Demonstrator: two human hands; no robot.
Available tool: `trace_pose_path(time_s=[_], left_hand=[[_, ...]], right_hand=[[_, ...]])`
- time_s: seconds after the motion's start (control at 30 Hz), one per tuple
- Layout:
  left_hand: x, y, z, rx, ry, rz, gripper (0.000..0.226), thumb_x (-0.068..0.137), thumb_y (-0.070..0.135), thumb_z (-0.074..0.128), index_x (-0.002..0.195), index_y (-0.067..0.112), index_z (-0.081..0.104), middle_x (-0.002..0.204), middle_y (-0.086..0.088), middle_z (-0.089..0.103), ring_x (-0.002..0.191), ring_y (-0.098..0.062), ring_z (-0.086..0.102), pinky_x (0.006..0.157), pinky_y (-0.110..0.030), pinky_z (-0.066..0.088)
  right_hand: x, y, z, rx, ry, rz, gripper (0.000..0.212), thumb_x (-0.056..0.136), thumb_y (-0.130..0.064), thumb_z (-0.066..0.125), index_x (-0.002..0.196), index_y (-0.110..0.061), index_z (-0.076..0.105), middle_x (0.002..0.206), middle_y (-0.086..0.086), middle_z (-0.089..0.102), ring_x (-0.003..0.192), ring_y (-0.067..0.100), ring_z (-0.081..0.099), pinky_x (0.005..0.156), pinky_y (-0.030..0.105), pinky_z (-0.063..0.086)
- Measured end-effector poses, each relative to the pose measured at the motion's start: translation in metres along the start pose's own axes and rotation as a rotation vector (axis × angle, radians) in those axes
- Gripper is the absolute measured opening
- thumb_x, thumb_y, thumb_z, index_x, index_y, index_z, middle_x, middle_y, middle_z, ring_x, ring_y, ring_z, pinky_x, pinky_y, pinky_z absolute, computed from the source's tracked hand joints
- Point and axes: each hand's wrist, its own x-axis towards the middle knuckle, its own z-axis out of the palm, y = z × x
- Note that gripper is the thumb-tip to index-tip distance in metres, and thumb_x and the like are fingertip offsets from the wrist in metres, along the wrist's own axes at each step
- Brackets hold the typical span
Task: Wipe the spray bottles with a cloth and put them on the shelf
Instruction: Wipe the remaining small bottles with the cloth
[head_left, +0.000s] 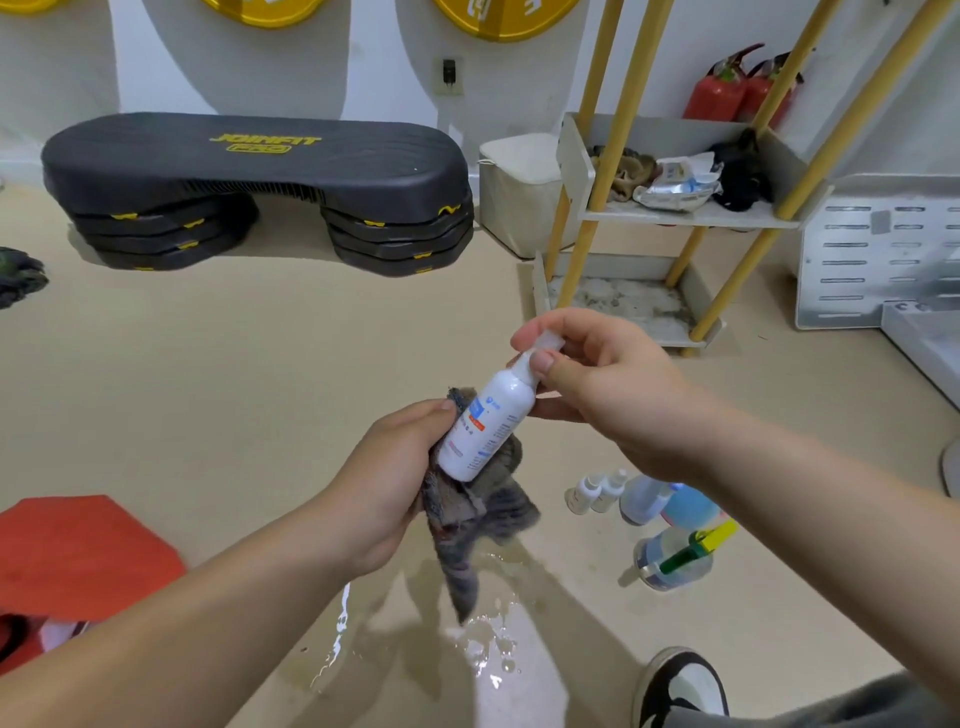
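Note:
A small white spray bottle (485, 426) with a blue and red label is held up at the centre of the view. My right hand (608, 384) pinches its clear cap end between thumb and fingers. My left hand (384, 483) grips a dark grey cloth (472, 525) wrapped against the bottle's lower body, and the cloth's tail hangs down. Several more spray bottles stand on the floor at the right: two small white ones (595, 491), a bluish one (644, 499) and a clear one with a yellow-green trigger (675, 558). The white shelf with yellow poles (691, 218) stands behind.
A wet patch (483, 644) glistens on the beige floor below the cloth. A black step platform (254, 192) lies at the back left and a white bin (519, 192) beside the shelf. Rags and packets fill the shelf's middle tier. A red mat (78, 556) is at the left, my shoe (680, 686) lower right.

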Motion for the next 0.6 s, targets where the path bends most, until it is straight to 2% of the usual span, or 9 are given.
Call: trace_pose_path(time_s=[0.1,0.17,0.27,0.37,0.43,0.53,0.6], left_hand=[[0.0,-0.002,0.003,-0.171,-0.077,-0.052,0.037,0.109,0.022,0.045,0.126,0.001,0.069,0.126,-0.024,0.072,0.102,-0.03,0.071,0.1,-0.045,0.052],[0.0,0.0,0.005,-0.2,-0.087,-0.058,0.039,0.107,0.023,0.046,0.129,-0.001,0.067,0.123,-0.025,0.072,0.103,-0.032,0.07,0.106,-0.048,0.049],[-0.003,0.001,0.008,-0.186,-0.085,-0.039,0.038,0.108,0.023,0.045,0.126,-0.001,0.068,0.111,-0.018,0.075,0.096,-0.031,0.071,0.096,-0.045,0.049],[-0.009,0.002,0.011,-0.121,-0.073,-0.009,0.039,0.11,0.025,0.041,0.121,0.005,0.072,0.109,-0.018,0.077,0.09,-0.03,0.072,0.086,-0.042,0.047],[-0.012,0.004,0.012,-0.097,-0.074,0.007,0.039,0.11,0.025,0.039,0.118,0.006,0.073,0.107,-0.019,0.078,0.088,-0.031,0.071,0.085,-0.043,0.046],[-0.015,0.006,0.013,-0.091,-0.063,0.056,0.036,0.11,0.022,0.042,0.111,0.004,0.073,0.101,-0.014,0.079,0.085,-0.029,0.073,0.084,-0.041,0.05],[-0.018,0.007,0.015,-0.009,0.001,0.126,0.032,0.11,0.021,0.045,0.102,0.003,0.07,0.09,-0.007,0.076,0.078,-0.023,0.068,0.077,-0.034,0.051]], right_hand=[[-0.001,0.0,-0.004,0.038,-0.034,0.015,0.022,0.107,0.0,0.047,0.111,-0.009,0.066,0.112,0.024,0.066,0.089,0.016,0.069,0.077,0.026,0.061],[-0.002,-0.001,-0.006,0.079,-0.064,0.019,0.024,0.107,0.001,0.046,0.111,-0.011,0.066,0.112,0.021,0.069,0.093,0.018,0.069,0.083,0.031,0.062],[-0.001,-0.001,-0.008,0.13,-0.09,0.039,0.028,0.107,0.002,0.045,0.119,-0.01,0.066,0.113,0.021,0.072,0.1,0.02,0.071,0.092,0.036,0.062],[0.0,-0.001,-0.009,0.141,-0.092,0.051,0.032,0.107,0.004,0.043,0.129,-0.008,0.062,0.114,0.018,0.075,0.106,0.022,0.072,0.092,0.033,0.061],[0.0,0.0,-0.009,0.125,-0.085,0.04,0.033,0.106,0.005,0.043,0.13,-0.009,0.061,0.111,0.015,0.077,0.109,0.022,0.073,0.094,0.034,0.06],[0.001,-0.001,-0.008,0.09,-0.085,0.011,0.034,0.106,0.006,0.042,0.128,-0.01,0.062,0.109,0.011,0.078,0.106,0.018,0.073,0.09,0.033,0.061],[0.0,-0.001,-0.005,0.055,-0.091,-0.008,0.033,0.107,0.005,0.042,0.126,-0.011,0.064,0.109,0.01,0.078,0.104,0.016,0.073,0.085,0.03,0.061]])
